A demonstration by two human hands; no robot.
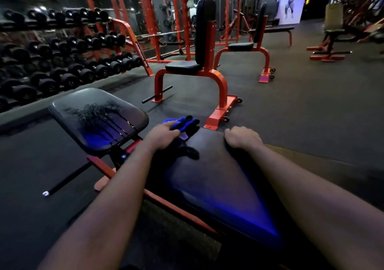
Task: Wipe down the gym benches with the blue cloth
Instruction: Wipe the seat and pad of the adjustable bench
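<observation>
Black padded gym bench on orange steel frame (218,178): blue cloth (182,122) at its far end, gripped by left hand (164,133). Right hand (242,138): fingers curled over the pad's far edge. Orange dumbbell rack (133,41): rows of black dumbbells (62,62), left rows blurred. Wet tilted seat pad (97,120) alongside.

Glossy wet seat pad (97,120); soft blue cloth (182,123).

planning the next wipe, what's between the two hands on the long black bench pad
Head view: only bare black pad lies between the left hand, which holds the blue cloth, and the right hand gripping the pad's far edge.
</observation>
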